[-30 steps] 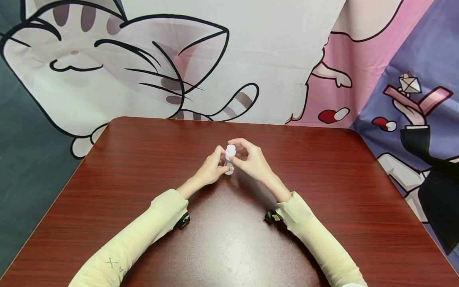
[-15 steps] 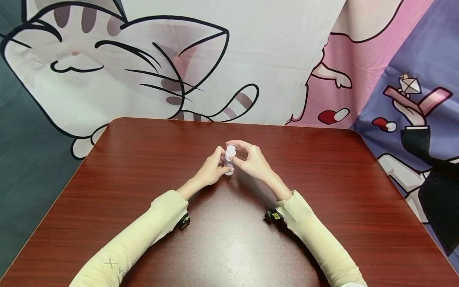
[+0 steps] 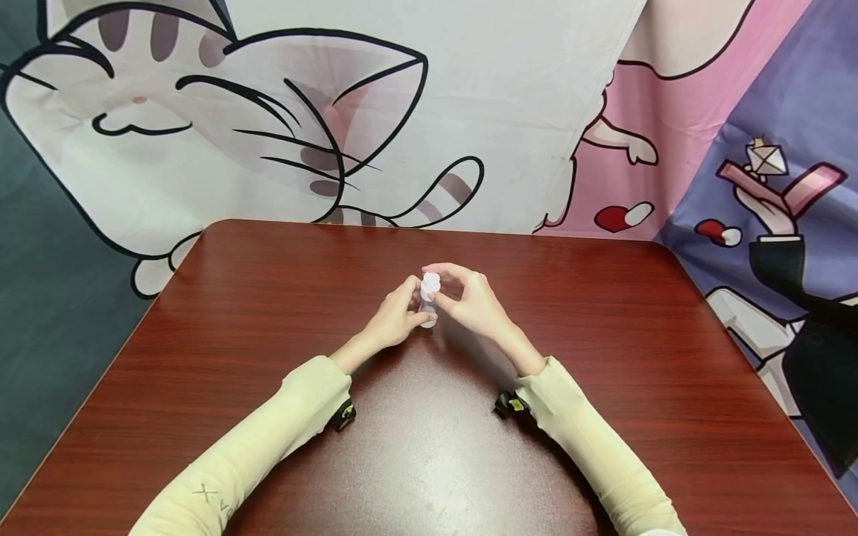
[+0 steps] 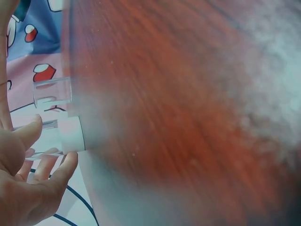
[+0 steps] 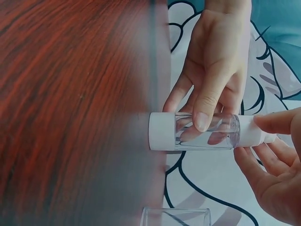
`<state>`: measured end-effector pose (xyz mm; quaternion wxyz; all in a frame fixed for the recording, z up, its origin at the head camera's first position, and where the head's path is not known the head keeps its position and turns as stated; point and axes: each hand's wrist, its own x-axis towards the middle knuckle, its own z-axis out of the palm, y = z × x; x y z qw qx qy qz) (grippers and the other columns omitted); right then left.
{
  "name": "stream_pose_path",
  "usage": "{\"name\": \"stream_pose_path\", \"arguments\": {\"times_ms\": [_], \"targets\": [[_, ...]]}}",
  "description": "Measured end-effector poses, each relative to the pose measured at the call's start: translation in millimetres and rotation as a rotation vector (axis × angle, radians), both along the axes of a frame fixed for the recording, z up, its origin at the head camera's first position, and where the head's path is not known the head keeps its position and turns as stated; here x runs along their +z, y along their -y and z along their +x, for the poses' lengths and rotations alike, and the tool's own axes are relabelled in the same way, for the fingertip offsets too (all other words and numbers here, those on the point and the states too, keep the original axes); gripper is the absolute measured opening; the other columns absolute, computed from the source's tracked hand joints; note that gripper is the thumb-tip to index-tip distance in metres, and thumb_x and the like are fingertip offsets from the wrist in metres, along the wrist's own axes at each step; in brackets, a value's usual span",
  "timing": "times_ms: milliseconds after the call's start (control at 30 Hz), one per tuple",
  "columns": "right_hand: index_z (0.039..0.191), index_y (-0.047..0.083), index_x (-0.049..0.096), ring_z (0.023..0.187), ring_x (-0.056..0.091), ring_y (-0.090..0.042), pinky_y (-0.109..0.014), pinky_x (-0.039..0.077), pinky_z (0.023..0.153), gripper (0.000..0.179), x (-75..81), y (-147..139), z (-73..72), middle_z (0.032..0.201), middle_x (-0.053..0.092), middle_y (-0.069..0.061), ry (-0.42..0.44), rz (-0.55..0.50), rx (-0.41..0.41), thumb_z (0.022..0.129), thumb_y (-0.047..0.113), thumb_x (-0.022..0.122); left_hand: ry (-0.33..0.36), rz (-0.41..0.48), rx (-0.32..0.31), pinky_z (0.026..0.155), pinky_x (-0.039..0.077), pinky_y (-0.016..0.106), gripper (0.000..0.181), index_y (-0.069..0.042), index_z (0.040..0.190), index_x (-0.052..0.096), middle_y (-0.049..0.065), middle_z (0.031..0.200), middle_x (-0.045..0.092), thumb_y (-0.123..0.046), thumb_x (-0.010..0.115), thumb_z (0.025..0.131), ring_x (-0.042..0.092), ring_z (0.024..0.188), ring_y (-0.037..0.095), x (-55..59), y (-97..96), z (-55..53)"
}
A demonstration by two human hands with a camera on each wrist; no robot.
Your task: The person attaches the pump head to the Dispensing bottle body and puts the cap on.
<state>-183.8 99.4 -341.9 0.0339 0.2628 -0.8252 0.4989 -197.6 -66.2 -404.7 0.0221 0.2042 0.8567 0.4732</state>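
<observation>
A small clear bottle with a white base and white pump top (image 3: 429, 298) stands upright on the table between both hands. My left hand (image 3: 392, 316) grips its clear body, the thumb lying across the front in the right wrist view. My right hand (image 3: 473, 301) pinches the white collar (image 5: 249, 131) under the pump head, thumb on one side and fingers on the other. A clear cap (image 4: 52, 94) stands on the table beside the bottle, partly cut off in the right wrist view and hidden in the head view.
The dark red wooden table (image 3: 268, 313) runs back to a cloth (image 3: 523, 112) printed with cartoon figures. A dark object (image 3: 821, 387) stands past the table's right edge. Black wrist cameras (image 3: 512, 403) hang beneath both sleeves.
The right hand's fingers have shifted slightly left and down around the pump top. The left hand and the bottle hold almost still.
</observation>
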Motion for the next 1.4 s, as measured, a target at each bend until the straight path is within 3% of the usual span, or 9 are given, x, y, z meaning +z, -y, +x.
{"name": "stream_pose_path", "arguments": {"times_ms": [367,600,967,1200,1400], "targets": [[0.110,-0.011,0.063,0.092,0.069,-0.038,-0.046,0.056,0.084,0.029,1.0,3,1.3,0.100,0.070,-0.026,-0.060,-0.015,-0.035,0.080,-0.012,0.066,-0.015,-0.012,0.007,0.074,0.051,0.030,0.034,-0.003,0.106,0.047,0.015,0.099,0.063,-0.008,0.072,0.084,0.063,0.089,0.025,-1.4,0.0,-1.7],[0.103,0.004,0.069,0.081,0.072,-0.022,-0.028,0.059,0.072,0.026,-32.6,-2,-22.0,0.093,0.073,-0.012,-0.095,-0.037,-0.090,0.078,0.000,0.075,-0.017,-0.020,0.013,0.072,0.048,0.028,0.034,-0.004,0.104,0.047,0.013,0.095,0.060,-0.009,0.073,0.084,0.060,0.086,0.023,-0.1,-1.0,-0.6],[0.101,0.005,0.068,0.076,0.071,-0.018,-0.025,0.058,0.070,0.025,-33.2,2,-20.5,0.087,0.073,-0.011,-0.098,-0.031,-0.156,0.077,0.002,0.076,-0.015,-0.039,0.024,0.076,0.050,0.030,0.036,-0.003,0.106,0.046,0.013,0.099,0.057,-0.011,0.074,0.084,0.058,0.088,0.023,0.2,-2.1,-0.5],[0.110,0.003,0.064,0.085,0.070,-0.023,-0.031,0.058,0.079,0.033,-37.6,1,-19.8,0.096,0.070,-0.015,-0.080,-0.042,-0.113,0.079,0.003,0.076,-0.023,-0.030,0.031,0.076,0.051,0.032,0.035,-0.003,0.105,0.047,0.013,0.100,0.059,-0.010,0.074,0.084,0.061,0.088,0.023,-1.0,-1.6,-0.4],[0.111,0.001,0.064,0.086,0.070,-0.024,-0.029,0.058,0.079,0.035,-33.7,-2,-20.6,0.098,0.071,-0.015,-0.071,-0.027,-0.069,0.079,0.003,0.076,-0.050,-0.042,0.024,0.071,0.046,0.028,0.036,-0.004,0.103,0.046,0.012,0.092,0.057,-0.011,0.074,0.083,0.058,0.083,0.023,-1.4,-0.9,-0.6]]}}
